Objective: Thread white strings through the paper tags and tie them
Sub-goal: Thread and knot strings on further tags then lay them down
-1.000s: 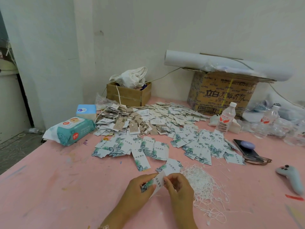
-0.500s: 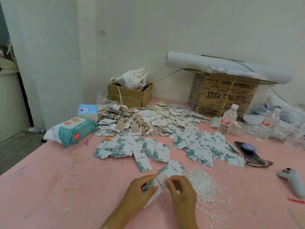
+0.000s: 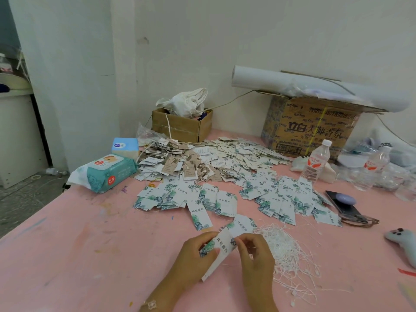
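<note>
Working at the near side of the counter (image 3: 90,255), the left hand (image 3: 198,251) pinches a paper tag (image 3: 221,246) in a curled grip. The right hand (image 3: 254,255) pinches its top corner; whether that grip also holds a string, I cannot tell. Loose white strings (image 3: 286,248) lie just right. The far heap (image 3: 184,163) looks strung, while the spread leaf tags (image 3: 279,199) look unthreaded, so plenty left.

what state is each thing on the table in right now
left hand, grips held tag
right hand, pinches its top corner
white-capped bottle, upright, closed
wipes pack, lid closed
small box, open, cloth inside
strings, loose pile by right hand
</note>
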A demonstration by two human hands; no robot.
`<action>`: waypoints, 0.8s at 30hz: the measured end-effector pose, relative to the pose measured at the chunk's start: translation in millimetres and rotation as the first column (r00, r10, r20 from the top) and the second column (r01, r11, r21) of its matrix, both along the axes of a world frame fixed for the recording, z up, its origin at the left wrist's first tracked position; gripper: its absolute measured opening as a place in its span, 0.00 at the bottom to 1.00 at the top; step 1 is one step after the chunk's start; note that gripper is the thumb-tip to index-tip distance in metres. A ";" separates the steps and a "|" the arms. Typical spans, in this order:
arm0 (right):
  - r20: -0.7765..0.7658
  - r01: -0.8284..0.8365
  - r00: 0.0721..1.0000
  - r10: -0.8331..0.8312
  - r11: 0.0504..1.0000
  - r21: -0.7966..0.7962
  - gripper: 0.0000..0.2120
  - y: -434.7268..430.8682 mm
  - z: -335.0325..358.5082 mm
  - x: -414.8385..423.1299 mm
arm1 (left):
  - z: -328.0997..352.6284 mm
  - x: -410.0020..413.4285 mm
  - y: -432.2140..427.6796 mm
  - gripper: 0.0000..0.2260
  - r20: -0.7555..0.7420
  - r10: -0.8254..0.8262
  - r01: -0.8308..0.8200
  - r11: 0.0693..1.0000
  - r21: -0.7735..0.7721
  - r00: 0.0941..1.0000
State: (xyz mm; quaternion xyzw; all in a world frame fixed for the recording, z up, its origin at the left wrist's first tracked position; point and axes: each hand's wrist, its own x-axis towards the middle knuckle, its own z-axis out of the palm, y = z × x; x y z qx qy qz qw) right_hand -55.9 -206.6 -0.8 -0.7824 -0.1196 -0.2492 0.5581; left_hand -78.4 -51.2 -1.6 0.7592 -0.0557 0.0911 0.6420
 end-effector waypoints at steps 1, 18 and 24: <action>0.006 -0.003 1.000 0.003 1.000 -0.031 0.13 0.8 -0.5 0.6 | 0.3 -0.4 0.0 0.16 0.001 0.000 0.000 1.000 -0.005 1.000; -0.043 -0.015 0.999 0.015 1.000 -0.022 0.13 1.9 5.9 0.0 | 1.4 0.4 1.7 0.15 -0.059 -0.078 0.077 0.997 -0.018 0.995; -0.303 -0.170 0.925 0.230 0.962 0.212 0.04 -6.9 6.4 6.3 | 3.8 -0.4 3.8 0.17 -0.063 -0.104 0.099 0.992 -0.072 0.993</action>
